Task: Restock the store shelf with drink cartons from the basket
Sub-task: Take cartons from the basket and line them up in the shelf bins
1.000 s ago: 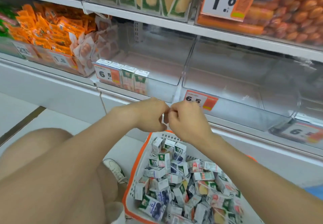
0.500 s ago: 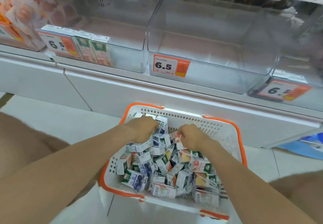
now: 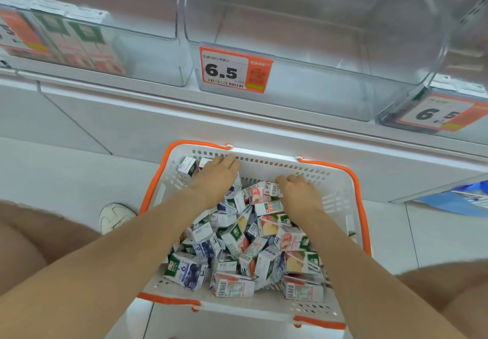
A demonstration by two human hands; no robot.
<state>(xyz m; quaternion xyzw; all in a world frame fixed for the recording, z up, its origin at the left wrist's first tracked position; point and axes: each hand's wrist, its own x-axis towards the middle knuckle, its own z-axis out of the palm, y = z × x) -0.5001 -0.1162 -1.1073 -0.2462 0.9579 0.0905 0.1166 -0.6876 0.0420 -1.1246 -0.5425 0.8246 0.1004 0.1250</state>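
A white basket with orange handles (image 3: 266,154) stands on the floor below the shelf, heaped with several small drink cartons (image 3: 245,243). My left hand (image 3: 215,180) lies over cartons at the basket's far left, its fingers stretched towards the far wall. My right hand (image 3: 299,192) is at the far right of the heap with its fingers bent down and its fingertips hidden. A pink carton with a barcode (image 3: 272,189) lies against its thumb side. On the shelf, a clear bin (image 3: 148,56) at the left holds a few upright cartons (image 3: 81,40).
The middle clear bin (image 3: 317,95) carries a 6.5 price tag (image 3: 235,69); a third bin's tag (image 3: 435,114) shows at the right. A white shoe (image 3: 116,215) stands left of the basket and a blue bag (image 3: 462,198) lies at the right. My knees flank the basket.
Both hands dropped from in front of the shelf into the basket and reached on to its far end. The view tilted down and moved closer.
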